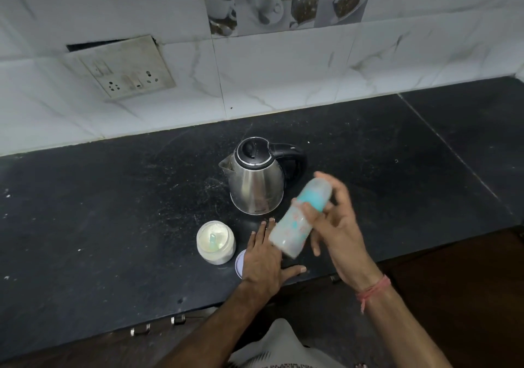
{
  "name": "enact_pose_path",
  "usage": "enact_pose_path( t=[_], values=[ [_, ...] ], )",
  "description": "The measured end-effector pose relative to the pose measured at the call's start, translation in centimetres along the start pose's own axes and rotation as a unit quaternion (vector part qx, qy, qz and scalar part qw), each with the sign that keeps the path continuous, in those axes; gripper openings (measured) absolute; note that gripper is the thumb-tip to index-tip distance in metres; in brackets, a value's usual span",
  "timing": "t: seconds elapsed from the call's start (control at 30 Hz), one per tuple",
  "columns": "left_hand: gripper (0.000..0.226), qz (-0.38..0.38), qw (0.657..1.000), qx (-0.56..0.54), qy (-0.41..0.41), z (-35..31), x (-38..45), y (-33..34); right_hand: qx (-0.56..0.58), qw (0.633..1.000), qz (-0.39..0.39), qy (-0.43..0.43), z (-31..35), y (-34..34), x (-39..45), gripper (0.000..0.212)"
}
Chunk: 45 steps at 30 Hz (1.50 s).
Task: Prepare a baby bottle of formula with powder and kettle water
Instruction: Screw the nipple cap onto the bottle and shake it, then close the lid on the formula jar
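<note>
Nearby, right hand (337,226) grips tilted bottle (295,226) above countertop (113,211) edge.

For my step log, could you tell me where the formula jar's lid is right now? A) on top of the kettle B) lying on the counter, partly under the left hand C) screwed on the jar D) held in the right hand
B: the lid lies on the counter beside the open powder jar, partly covered by the flat left hand; the right hand holds the baby bottle.

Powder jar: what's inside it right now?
The open powder jar holds white powder, with a pale green scoop standing in it. How deep the powder goes is hidden. Its lid lies beside it, partly under the left hand.
</note>
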<state>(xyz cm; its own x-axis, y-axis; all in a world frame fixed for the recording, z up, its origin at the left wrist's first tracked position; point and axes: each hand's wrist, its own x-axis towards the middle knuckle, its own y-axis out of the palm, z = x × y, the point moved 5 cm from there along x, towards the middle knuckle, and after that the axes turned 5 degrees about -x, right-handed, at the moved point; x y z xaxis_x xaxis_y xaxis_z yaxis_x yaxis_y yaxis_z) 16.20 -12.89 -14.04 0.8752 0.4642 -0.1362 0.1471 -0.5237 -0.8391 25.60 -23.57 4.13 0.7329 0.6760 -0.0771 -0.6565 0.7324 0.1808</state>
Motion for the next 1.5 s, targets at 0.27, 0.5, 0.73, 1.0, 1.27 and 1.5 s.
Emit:
enact_pose_path(
  t=[0.27, 0.5, 0.73, 1.0, 1.27, 1.5],
  values=[
    [0.13, -0.068, 0.996, 0.049, 0.007, -0.2, 0.1, -1.1, -0.025, 0.999, 0.026, -0.004, -0.3, -0.9, 0.0, 0.069],
    [0.135, 0.068, 0.989, 0.13, -0.021, -1.0, 0.3, -0.7, -0.052, 0.996, -0.078, 0.005, -2.2, -2.8, 0.4, 0.069],
    [0.136, 0.093, 0.984, 0.148, -0.035, -1.2, 0.6, -1.5, -0.203, 0.972, -0.112, -0.03, -4.2, -3.9, 1.1, 0.074],
    [0.112, -0.049, 0.998, 0.04, 0.009, -0.9, -2.2, -2.8, -0.4, 0.911, -0.075, -0.07, -7.3, -5.2, 2.6, 0.071],
    [0.067, -0.2, 0.98, -0.016, 0.009, -2.4, -3.6, -8.6, -0.445, 0.891, -0.032, -0.088, -9.1, -4.5, 2.6, 0.069],
    [0.077, -0.346, 0.929, -0.01, -0.129, 3.1, -4.0, -15.8, -0.484, 0.862, -0.08, -0.13, -7.8, -3.2, 1.5, 0.095]
  ],
)
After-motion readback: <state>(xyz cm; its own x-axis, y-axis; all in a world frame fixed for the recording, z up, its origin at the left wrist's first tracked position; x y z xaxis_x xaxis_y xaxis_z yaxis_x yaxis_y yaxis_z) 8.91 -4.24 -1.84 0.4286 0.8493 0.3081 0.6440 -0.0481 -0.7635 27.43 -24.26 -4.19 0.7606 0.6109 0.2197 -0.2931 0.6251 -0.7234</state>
